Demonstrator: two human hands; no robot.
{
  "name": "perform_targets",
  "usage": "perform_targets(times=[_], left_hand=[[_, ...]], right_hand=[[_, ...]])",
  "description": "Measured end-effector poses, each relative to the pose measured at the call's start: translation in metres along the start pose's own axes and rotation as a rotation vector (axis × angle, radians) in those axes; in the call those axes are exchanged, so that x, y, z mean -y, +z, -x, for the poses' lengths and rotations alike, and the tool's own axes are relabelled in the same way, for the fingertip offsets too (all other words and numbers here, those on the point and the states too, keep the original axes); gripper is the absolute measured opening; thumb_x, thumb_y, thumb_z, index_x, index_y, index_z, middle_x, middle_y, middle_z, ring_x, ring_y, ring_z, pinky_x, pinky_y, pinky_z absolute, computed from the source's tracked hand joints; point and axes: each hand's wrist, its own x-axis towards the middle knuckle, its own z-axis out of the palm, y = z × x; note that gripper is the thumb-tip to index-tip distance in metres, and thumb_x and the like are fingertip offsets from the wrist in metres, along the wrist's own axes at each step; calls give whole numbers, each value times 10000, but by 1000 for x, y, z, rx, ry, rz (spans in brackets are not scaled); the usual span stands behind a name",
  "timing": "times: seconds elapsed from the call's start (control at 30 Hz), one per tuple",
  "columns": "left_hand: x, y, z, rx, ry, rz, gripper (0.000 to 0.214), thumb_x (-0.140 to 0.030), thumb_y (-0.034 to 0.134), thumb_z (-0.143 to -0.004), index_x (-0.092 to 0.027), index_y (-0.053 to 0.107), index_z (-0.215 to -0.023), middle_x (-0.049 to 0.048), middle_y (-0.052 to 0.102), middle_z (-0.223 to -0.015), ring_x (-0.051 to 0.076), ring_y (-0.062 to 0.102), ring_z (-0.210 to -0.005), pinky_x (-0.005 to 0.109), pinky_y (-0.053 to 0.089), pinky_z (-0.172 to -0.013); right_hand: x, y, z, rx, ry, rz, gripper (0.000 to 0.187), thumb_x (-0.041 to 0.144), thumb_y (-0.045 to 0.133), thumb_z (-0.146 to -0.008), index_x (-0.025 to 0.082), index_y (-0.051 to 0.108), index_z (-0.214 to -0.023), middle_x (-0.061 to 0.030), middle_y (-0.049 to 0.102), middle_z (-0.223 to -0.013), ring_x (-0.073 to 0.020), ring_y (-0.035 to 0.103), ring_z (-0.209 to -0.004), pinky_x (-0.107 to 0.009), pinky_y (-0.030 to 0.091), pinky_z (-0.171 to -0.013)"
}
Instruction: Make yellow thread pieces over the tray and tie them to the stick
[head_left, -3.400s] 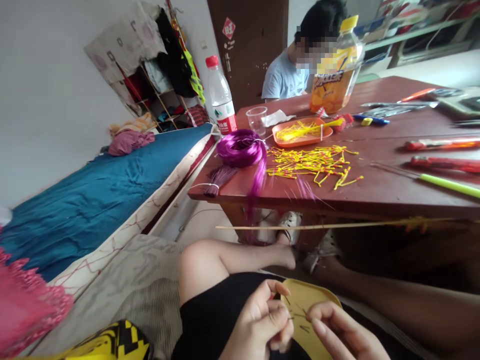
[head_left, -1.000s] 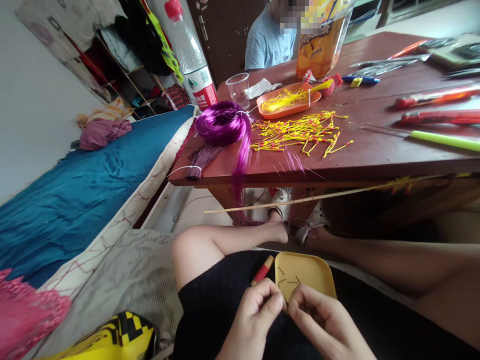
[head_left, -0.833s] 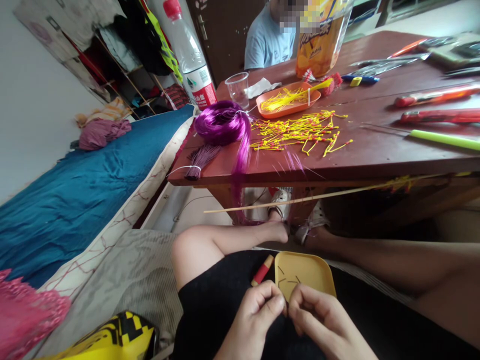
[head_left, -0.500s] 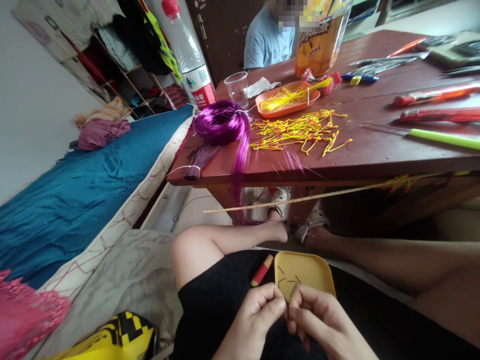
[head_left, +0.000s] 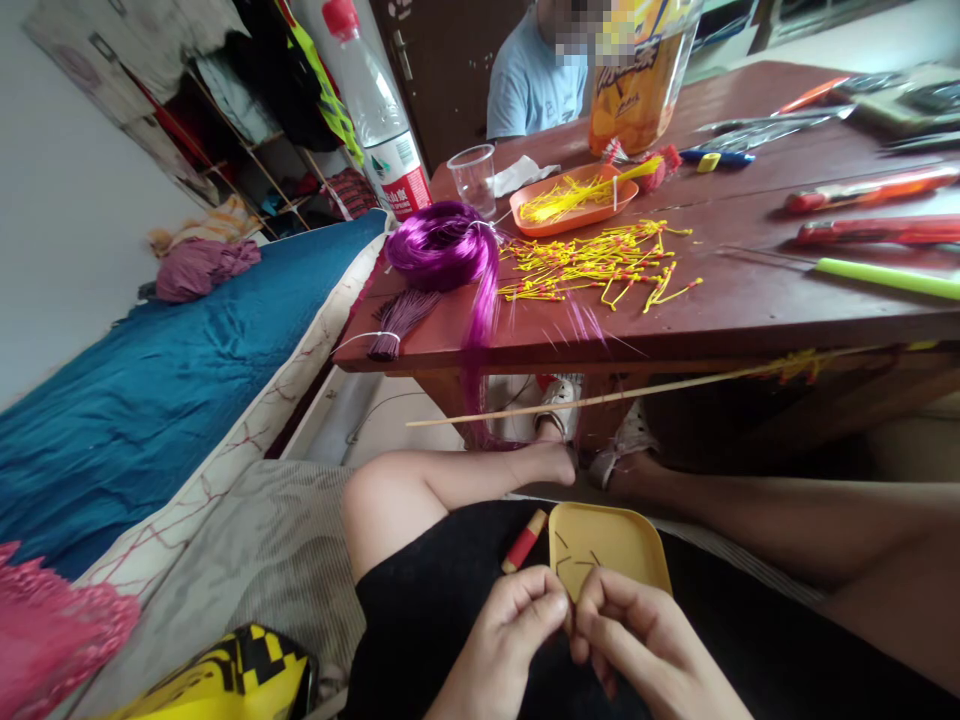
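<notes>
My left hand and my right hand meet over my lap, their fingertips pinched close together. Whatever sits between the fingers is too small or hidden to make out. Just beyond them a yellow tray rests on the black cloth over my lap, with several short dark pieces on it. Left of the tray lies a small red and tan tube-shaped piece, apart from both hands.
On the brown table lie a coil of purple thread, a dark purple bundle, yellow strands with red tips and an orange dish. A thin stick runs along its front edge. A person sits opposite.
Both hands stay in nearly the same place, fingertips still together. The fingers of the right hand have shifted very slightly.
</notes>
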Motion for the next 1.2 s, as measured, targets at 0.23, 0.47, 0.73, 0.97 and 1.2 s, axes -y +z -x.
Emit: perform_targets(times=[0.23, 0.47, 0.73, 0.97, 1.2], left_hand=[[-2, 1, 1, 5, 15, -37, 232, -345, 493, -833, -162, 494, -690, -5, 480, -634, 132, 419, -647, 253, 328, -653], [-13, 5, 1, -49, 39, -139, 254, -377, 504, -825, -176, 491, -670, -15, 461, -639, 134, 421, -651, 230, 344, -644], [-10, 6, 1, -187, 211, -595, 252, -314, 420, -868, -189, 448, -652, -8, 447, -664, 144, 442, -650, 233, 346, -620], [-8, 6, 0, -244, 254, -699, 289, -316, 371, -894, -192, 420, -638, -11, 444, -651, 136, 455, -623, 228, 340, -599], [-6, 7, 0, -265, 284, -733, 290, -319, 363, -905, -189, 442, -658, -11, 452, -655, 132, 466, -627, 220, 341, -590]], right_hand=[[3, -2, 1, 41, -12, 45, 207, 325, 549, -719, 166, 471, -612, 19, 514, -568, -79, 394, -474, -191, 329, -463], [0, -3, 0, 6, -109, 214, 226, 340, 477, -771, 177, 456, -615, 12, 482, -587, -103, 388, -514, -209, 332, -476], [-1, -10, 4, 6, -257, 689, 228, 328, 386, -865, 205, 418, -676, 29, 461, -574, -113, 403, -496, -210, 350, -487], [-8, -20, 8, -244, -586, 940, 156, 312, 426, -890, 236, 526, -797, 24, 536, -637, -144, 517, -548, -238, 405, -542], [-7, -20, 2, -233, -800, 1083, 118, 200, 406, -895, 226, 519, -875, 7, 573, -688, -173, 532, -632, -319, 371, -681]])
